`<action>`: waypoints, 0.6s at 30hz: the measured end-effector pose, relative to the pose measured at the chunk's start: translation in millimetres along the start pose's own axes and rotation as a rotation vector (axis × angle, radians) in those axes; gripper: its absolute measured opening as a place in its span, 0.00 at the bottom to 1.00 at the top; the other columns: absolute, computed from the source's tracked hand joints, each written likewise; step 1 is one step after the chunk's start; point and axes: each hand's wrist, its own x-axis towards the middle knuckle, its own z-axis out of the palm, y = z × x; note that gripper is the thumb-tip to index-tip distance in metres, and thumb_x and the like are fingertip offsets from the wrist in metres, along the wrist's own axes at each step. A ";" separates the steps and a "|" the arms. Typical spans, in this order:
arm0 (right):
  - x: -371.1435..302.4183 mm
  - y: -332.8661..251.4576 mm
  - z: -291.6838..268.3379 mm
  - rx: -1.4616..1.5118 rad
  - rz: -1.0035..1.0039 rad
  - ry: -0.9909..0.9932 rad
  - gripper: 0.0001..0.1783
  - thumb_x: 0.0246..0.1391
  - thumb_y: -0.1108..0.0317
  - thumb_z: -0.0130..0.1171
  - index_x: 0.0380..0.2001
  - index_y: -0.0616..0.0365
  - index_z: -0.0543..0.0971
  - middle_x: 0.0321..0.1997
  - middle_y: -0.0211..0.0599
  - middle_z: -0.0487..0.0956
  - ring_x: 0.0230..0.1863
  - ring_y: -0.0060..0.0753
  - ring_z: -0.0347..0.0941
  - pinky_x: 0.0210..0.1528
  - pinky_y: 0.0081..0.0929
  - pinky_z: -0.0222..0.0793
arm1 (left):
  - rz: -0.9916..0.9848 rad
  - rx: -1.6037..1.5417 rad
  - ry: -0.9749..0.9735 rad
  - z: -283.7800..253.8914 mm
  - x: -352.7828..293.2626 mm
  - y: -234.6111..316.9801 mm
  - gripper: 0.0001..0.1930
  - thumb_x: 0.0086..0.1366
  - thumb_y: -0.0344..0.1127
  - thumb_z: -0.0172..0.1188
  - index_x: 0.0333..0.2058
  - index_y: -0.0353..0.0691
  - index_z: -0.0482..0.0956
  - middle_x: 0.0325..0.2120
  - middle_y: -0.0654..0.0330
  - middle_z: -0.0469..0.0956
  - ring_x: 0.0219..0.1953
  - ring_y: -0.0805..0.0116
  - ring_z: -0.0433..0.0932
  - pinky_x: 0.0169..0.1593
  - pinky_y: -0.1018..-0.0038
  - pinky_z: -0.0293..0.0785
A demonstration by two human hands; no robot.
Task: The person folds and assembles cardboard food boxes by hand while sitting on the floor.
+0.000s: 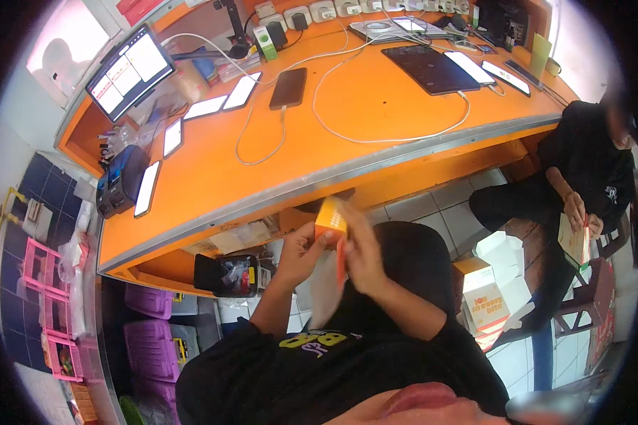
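A small orange and white box (330, 217) is held up in front of me, just below the edge of the orange desk (347, 120). My left hand (301, 249) grips the box from the left and below. My right hand (362, 248) closes on its right side, where an orange flap hangs down. A pale sheet or bag hangs under the box between my hands. Both forearms rise from my black shirt at the bottom of the view.
Several phones (288, 88), a tablet (439, 69) and white cables (376, 134) lie on the desk, with a monitor (130, 71) at its left. Another person (581, 191) sits at the right holding a box. An orange carton (480, 294) stands on the floor. Purple bins (149, 301) sit at lower left.
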 end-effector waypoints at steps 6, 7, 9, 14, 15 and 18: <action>2.6 -26.6 -3.2 -0.104 0.103 -0.181 0.31 0.56 0.68 0.56 0.61 0.70 0.61 0.62 0.60 0.63 0.63 0.59 0.61 0.62 0.40 0.58 | 0.122 0.157 0.095 -4.8 3.1 -1.9 0.10 0.69 0.33 0.53 0.38 0.33 0.80 0.35 0.61 0.77 0.39 0.78 0.74 0.46 0.81 0.69; 0.8 -23.2 -5.4 -0.104 0.106 -0.176 0.31 0.56 0.68 0.56 0.61 0.70 0.61 0.62 0.60 0.63 0.63 0.59 0.61 0.62 0.40 0.58 | 0.120 0.159 0.089 -4.9 3.6 -2.5 0.10 0.69 0.33 0.53 0.38 0.33 0.80 0.35 0.61 0.77 0.39 0.78 0.74 0.46 0.81 0.69; -3.4 -14.5 -7.2 -0.108 0.036 -0.113 0.25 0.56 0.73 0.54 0.57 0.69 0.66 0.56 0.57 0.70 0.56 0.56 0.69 0.56 0.36 0.66 | 0.249 0.431 0.169 -4.8 4.8 -3.4 0.08 0.66 0.32 0.58 0.35 0.33 0.80 0.33 0.60 0.76 0.36 0.76 0.75 0.41 0.80 0.71; 1.9 -13.9 -8.5 -0.027 0.217 0.086 0.12 0.57 0.76 0.52 0.45 0.66 0.74 0.41 0.47 0.76 0.40 0.42 0.76 0.43 0.30 0.70 | 0.260 0.412 0.428 5.9 3.5 -14.4 0.07 0.57 0.30 0.67 0.29 0.33 0.80 0.29 0.58 0.78 0.31 0.72 0.77 0.33 0.75 0.72; 2.8 -12.3 -9.3 0.022 0.260 0.144 0.09 0.57 0.76 0.52 0.41 0.65 0.76 0.37 0.44 0.76 0.36 0.38 0.76 0.39 0.28 0.70 | 0.304 0.570 0.470 8.7 3.3 -13.7 0.08 0.53 0.29 0.70 0.28 0.33 0.80 0.27 0.58 0.78 0.29 0.70 0.78 0.31 0.73 0.72; -1.6 -2.8 -7.5 0.007 0.286 0.197 0.06 0.57 0.74 0.55 0.38 0.64 0.77 0.34 0.40 0.74 0.35 0.30 0.75 0.36 0.25 0.70 | 0.390 0.674 0.354 15.0 3.8 -8.1 0.07 0.53 0.27 0.69 0.26 0.33 0.79 0.24 0.57 0.79 0.28 0.66 0.79 0.33 0.74 0.72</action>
